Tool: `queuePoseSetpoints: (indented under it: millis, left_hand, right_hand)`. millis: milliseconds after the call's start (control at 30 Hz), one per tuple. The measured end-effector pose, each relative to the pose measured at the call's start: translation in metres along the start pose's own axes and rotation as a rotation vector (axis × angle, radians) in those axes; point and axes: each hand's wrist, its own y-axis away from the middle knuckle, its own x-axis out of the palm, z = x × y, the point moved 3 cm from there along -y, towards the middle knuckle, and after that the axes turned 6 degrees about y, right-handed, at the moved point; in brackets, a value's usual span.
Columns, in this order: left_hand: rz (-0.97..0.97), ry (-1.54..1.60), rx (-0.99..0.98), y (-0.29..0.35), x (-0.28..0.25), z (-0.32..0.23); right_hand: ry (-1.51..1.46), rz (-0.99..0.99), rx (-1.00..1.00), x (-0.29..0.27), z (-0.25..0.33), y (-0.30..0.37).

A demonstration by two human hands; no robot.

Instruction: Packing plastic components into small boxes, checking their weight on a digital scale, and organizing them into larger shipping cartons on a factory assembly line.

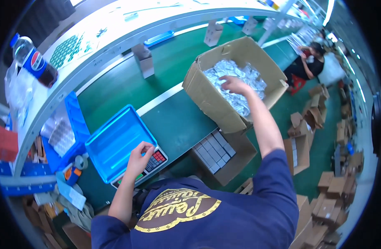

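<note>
My right hand point(235, 85) reaches into a large cardboard box point(205, 97), fingers apart over a heap of small clear plastic packets point(254, 85). No packet shows in its grasp. My left hand point(139, 158) is curled closed at the near right edge of a blue plastic tray point(120, 139), with nothing visible in the fingers. The tray's visible bottom is bare. It rests on a counting scale point(156, 159) with red and dark keys, partly hidden by the tray and my hand.
Below the bench, an open carton point(240, 159) holds rows of small grey boxes point(214, 151). A green conveyor point(169, 62) carries upright cartons point(144, 61). On the shelf at left stands a cola bottle point(35, 60). A seated person point(308, 66) and stacked cartons point(331, 184) are at right.
</note>
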Motion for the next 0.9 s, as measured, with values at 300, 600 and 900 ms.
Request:
queuePoseSetpoints:
  millis: [300, 600, 900]
  left_hand:
    - [0.032, -0.102, 0.109, -0.061, -0.058, -0.011]
    - [-0.362, 0.041, 0.125, -0.299, -0.130, 0.025]
    - [-0.129, 0.392, -0.132, -0.430, -0.127, 0.068]
  right_hand:
    - [0.364, 0.028, 0.167, 0.073, -0.137, -0.077]
    - [0.348, -0.202, 0.143, 0.027, -0.034, -0.019]
    - [0.220, -0.076, 0.065, 0.006, 0.002, 0.009]
